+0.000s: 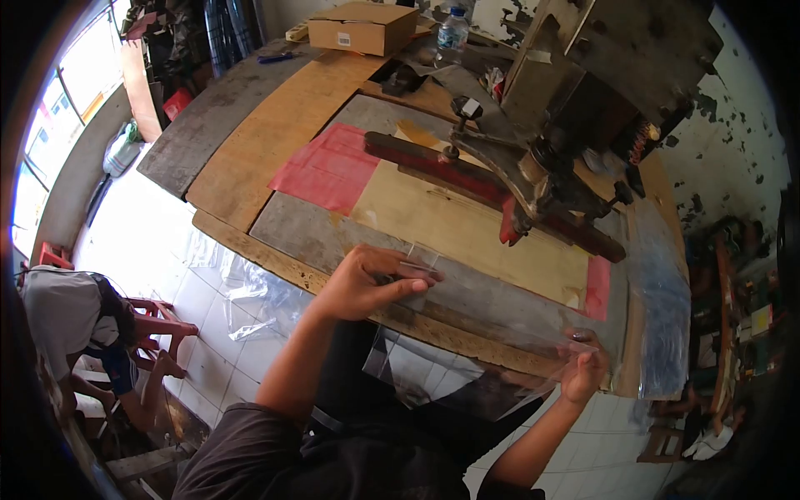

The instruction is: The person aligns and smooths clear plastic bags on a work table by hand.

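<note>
A clear plastic sheet (454, 379) stretches between my two hands over the front edge of the workbench and my lap. My left hand (371, 283) pinches its upper left part between thumb and fingers. At the other end, my right hand (585, 367) is closed on the right edge of the sheet. Because the sheet is see-through, its full outline and any folds are hard to make out. Just beyond my hands lies a cream-coloured board (458, 229) with red tape (325, 169) at its left end. Above it sits a press machine (546, 158) with a dark red bar (433, 158).
A cardboard box (350, 32) and a water bottle (452, 37) stand at the back of the bench. Clear plastic sheets (662, 308) hang at the right edge. More plastic (250, 287) hangs at the left front. Another person (71, 321) bends over near a red stool (167, 333).
</note>
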The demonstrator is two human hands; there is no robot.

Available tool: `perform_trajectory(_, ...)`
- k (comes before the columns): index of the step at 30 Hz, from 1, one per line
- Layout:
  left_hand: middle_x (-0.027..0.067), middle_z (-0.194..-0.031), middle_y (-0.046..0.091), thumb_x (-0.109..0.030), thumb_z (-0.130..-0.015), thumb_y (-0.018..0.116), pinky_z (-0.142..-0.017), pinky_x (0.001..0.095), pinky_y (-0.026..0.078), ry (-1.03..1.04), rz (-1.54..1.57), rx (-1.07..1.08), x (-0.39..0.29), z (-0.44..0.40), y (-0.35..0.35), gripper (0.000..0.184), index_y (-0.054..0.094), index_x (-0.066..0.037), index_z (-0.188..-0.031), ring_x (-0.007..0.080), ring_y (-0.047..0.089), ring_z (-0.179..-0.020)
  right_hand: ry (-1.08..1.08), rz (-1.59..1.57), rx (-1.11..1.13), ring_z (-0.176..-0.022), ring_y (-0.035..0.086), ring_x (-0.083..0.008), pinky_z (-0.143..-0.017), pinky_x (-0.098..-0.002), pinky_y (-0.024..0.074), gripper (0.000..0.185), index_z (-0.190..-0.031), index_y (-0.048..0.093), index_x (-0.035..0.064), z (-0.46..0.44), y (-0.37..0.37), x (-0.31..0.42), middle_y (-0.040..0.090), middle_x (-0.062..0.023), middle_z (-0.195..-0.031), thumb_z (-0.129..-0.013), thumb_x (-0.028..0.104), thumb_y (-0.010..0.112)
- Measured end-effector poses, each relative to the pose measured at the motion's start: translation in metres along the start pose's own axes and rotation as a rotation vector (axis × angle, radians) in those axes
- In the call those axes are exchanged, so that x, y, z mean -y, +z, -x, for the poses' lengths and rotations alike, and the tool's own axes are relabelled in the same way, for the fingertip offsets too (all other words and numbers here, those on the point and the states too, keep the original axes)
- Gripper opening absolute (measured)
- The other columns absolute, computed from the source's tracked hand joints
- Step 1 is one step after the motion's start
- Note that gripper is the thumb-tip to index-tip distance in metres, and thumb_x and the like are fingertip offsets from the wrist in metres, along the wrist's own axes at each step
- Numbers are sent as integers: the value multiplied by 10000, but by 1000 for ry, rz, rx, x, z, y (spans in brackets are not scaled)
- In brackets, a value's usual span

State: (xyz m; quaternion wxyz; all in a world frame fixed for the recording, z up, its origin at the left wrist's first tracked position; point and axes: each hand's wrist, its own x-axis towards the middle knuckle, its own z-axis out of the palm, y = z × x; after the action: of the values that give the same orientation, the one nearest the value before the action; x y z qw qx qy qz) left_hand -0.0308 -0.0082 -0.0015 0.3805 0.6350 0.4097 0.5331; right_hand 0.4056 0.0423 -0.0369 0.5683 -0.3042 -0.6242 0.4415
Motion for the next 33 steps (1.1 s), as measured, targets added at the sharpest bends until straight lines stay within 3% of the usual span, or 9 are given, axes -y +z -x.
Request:
perform_trajectory(5,98,-1058,824,-178,-975,799,-863,311,577,-64,-28,-25,-5,0,-1,199,831,-22,-1095,166,771,-968,61,86,-58,-960,688,-243,-755,-309,552,479,-922,752,-26,-3,4,-1,715,-195,-1104,-974,450,764)
perform_trajectory(8,84,-1026,820,-191,-975,797,-842,307,566,-67,-47,-30,-3,1,-2,201,821,-8,-1053,155,754,-918,116,64,-59,-951,673,-241,-762,-313,535,455,-929,750,-23,-4,4,1,714,-198,-1132,-987,428,743)
perform_trajectory(10,70,-1006,817,-200,-976,794,-815,319,563,-174,-64,27,-6,4,-4,205,807,-7,-1045,157,742,-883,139,61,-48,-937,660,-236,-782,-337,537,443,-953,749,-19,-5,9,5,711,-194,-1139,-982,423,746)
perform_trajectory(14,104,-1048,807,-266,-1003,776,-832,337,554,-7,-27,71,0,1,-4,265,805,-15,-1082,195,733,-955,45,78,-48,-987,679,-260,-825,-367,552,583,-956,746,-18,0,-5,-13,713,-184,-1095,-962,565,749)
perform_trajectory(18,120,-1064,801,-290,-1017,764,-862,341,554,7,3,117,0,0,-3,291,811,-21,-1115,212,731,-1001,29,70,-21,-1047,692,-279,-868,-366,546,692,-905,740,-18,-1,-9,-13,730,-182,-1048,-945,673,719)
perform_trajectory(25,130,-995,799,-282,-1046,727,-801,347,562,31,15,67,8,1,4,287,824,-12,-1067,230,742,-890,39,85,-112,-1016,696,-258,-859,-339,522,587,-830,720,-3,1,-6,-9,756,-190,-1071,-998,560,716)
perform_trajectory(30,131,-936,789,-290,-1054,712,-758,354,559,-1,0,30,5,0,4,293,828,-21,-1043,240,741,-830,108,152,-162,-928,686,-219,-771,-311,512,576,-829,717,-13,4,-15,-15,765,-186,-1072,-999,537,725)
perform_trajectory(33,118,-910,785,-319,-1057,706,-748,349,555,17,5,15,7,1,5,309,831,-37,-1053,225,736,-812,112,144,-124,-893,680,-200,-732,-302,517,548,-904,722,-9,0,-9,-10,766,-176,-1079,-988,531,745)
